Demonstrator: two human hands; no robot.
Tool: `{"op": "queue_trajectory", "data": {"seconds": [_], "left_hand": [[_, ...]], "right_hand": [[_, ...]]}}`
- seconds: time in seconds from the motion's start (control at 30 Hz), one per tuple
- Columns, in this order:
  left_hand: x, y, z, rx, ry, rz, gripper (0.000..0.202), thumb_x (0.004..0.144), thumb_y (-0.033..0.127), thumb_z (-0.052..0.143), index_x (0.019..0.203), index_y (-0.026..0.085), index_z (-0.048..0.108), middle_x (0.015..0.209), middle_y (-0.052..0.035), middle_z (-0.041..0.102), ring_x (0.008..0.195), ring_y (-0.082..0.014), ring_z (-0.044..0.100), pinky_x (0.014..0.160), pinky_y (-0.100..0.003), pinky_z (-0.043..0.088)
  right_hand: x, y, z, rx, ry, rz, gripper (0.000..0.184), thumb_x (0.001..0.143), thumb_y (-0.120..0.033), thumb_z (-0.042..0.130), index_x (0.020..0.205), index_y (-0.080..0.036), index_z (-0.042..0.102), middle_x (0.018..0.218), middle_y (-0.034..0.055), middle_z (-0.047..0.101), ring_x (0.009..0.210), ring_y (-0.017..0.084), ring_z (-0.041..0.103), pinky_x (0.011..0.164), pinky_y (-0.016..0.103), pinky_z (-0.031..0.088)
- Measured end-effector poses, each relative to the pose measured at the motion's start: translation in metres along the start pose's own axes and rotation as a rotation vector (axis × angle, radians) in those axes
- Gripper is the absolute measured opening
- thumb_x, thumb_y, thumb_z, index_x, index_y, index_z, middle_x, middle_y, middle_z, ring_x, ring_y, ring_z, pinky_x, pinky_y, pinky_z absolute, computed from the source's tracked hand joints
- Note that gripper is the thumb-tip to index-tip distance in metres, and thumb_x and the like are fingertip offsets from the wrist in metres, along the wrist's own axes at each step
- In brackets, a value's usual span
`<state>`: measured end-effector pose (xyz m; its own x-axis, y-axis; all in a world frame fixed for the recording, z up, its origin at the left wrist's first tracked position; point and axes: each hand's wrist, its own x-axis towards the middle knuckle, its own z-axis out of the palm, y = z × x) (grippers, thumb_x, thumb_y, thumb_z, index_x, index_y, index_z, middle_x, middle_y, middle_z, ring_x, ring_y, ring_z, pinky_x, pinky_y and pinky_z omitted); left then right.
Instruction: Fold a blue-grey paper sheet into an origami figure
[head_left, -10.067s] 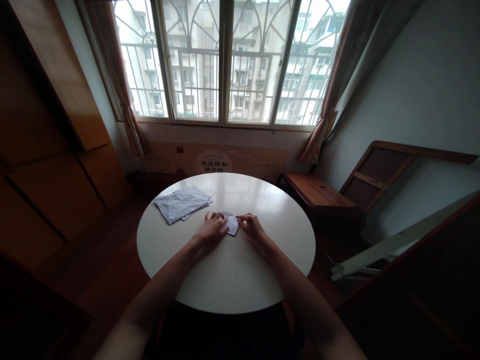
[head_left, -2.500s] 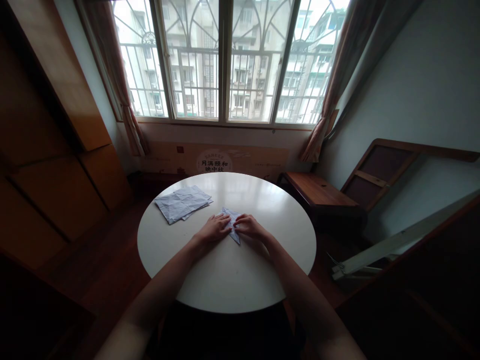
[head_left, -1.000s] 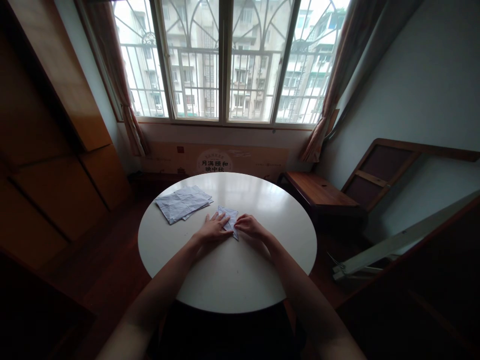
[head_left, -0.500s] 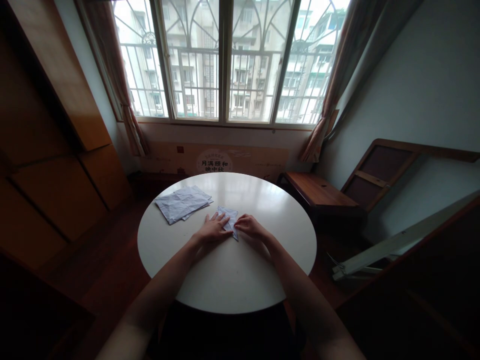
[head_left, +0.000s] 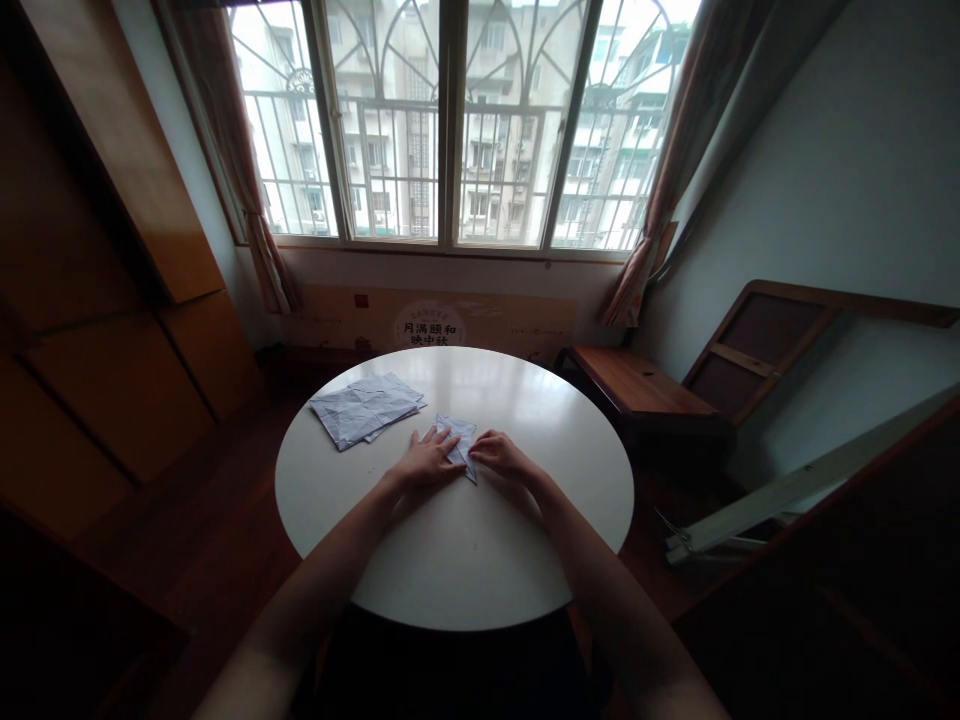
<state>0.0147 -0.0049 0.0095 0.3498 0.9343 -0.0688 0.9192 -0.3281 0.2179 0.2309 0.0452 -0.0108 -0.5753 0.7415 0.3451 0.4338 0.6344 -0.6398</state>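
Left hand (head_left: 426, 460) is spread on the folded paper (head_left: 463, 436) mid-table (head_left: 472, 580), right hand (head_left: 501, 455) is bunched at its edge (can't tell if pinching), so an uneven tug could skew or tear it.

The person's left hand (head_left: 427, 460) and right hand (head_left: 502, 453) are bare, their finer details too small to make out. The left arm (head_left: 330, 570) and right arm (head_left: 592, 570) are bare too, slim, and broaden toward the lower edge of view. Between them a black shape (head_left: 450, 665) spreads, too dark to tell clothing from shadow.
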Motion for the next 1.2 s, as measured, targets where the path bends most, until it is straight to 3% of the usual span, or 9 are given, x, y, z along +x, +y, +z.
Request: {"op": "queue_trajectory", "data": {"seconds": [1.2], "left_hand": [[-0.0002, 0.0012, -0.0004, -0.012, -0.01, -0.006, 0.08, 0.084, 0.075, 0.035, 0.15, 0.03, 0.027, 0.16, -0.0082, 0.016, 0.147, -0.0359, 0.007, 0.112, -0.064, 0.002]], "right_hand": [[0.0, -0.0004, -0.0006, -0.011, -0.01, 0.011, 0.018, 0.081, -0.031, 0.068, 0.09, -0.02, 0.078, 0.097, 0.0105, 0.068, 0.088, 0.021, 0.066, 0.086, 0.035, 0.051]]}}
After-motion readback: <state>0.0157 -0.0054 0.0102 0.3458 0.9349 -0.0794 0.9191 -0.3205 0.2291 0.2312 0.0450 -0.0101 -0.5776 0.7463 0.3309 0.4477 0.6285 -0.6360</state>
